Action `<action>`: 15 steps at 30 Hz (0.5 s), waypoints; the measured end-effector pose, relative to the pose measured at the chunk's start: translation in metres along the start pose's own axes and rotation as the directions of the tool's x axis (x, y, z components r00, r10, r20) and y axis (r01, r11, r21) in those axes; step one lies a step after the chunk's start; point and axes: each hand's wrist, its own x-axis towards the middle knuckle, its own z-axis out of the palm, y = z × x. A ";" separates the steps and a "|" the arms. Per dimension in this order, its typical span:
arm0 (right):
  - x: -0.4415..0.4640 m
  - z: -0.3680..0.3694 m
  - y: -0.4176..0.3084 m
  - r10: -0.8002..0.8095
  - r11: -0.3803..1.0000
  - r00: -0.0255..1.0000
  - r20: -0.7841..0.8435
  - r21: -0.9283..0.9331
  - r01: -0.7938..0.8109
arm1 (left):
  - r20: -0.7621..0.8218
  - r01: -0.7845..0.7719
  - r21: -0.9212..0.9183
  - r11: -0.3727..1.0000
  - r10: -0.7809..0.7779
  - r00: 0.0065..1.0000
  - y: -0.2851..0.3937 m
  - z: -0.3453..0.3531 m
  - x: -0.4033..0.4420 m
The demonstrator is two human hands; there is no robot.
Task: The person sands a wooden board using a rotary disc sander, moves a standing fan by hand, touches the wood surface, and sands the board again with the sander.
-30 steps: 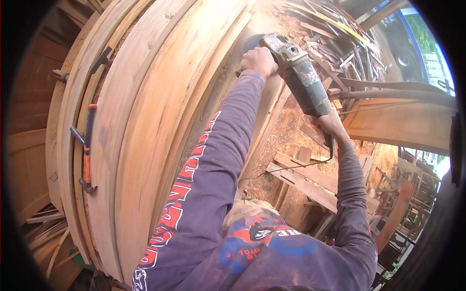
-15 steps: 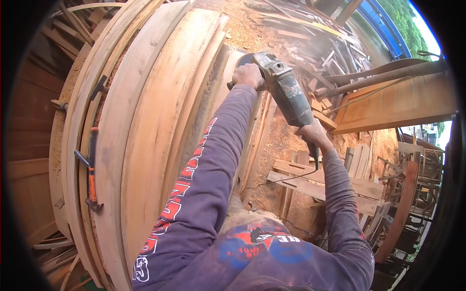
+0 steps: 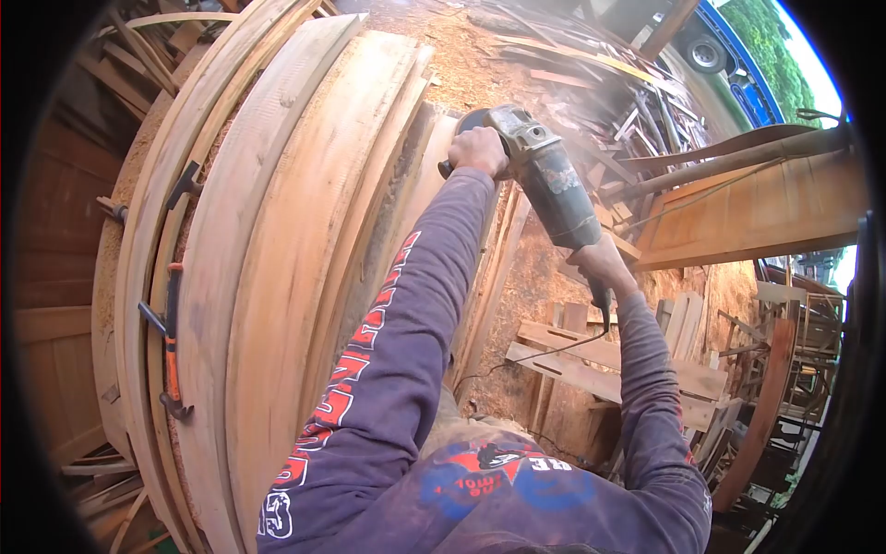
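An angle grinder (image 3: 556, 192) is held out at arm's length, its disc partly hidden behind my left hand (image 3: 479, 152). That hand is closed around the side handle near the grinder's head. My right hand (image 3: 601, 262) wraps the rear handle, where the power cord (image 3: 606, 319) comes out. The disc end is over the far part of a narrow wooden plank (image 3: 426, 175); whether it touches the wood I cannot tell. Hazy dust hangs beyond the tool.
Wide boards (image 3: 318, 185) lie side by side at my left. A hammer with an orange grip (image 3: 173, 342) and a clamp (image 3: 185, 185) are among them. Scrap wood (image 3: 646, 115) is heaped ahead, a wooden panel (image 3: 757, 208) stands right, and slotted rails (image 3: 591, 369) lie nearer me.
The grinder and both hands appear slightly farther right and lower in the picture. The whole view has shifted a little too, and a vehicle wheel now shows at the top right.
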 end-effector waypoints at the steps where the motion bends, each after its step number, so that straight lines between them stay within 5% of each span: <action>1: 0.004 -0.002 -0.006 0.018 1.000 1.000 0.026 -0.018 -0.017 | -0.001 0.016 -0.018 1.000 -0.016 1.000 -0.001 -0.003 0.003; 15: 0.029 -0.002 -0.040 0.011 0.993 0.996 0.091 -0.117 0.000 | -0.058 0.091 -0.001 0.996 -0.091 0.994 -0.023 -0.025 0.015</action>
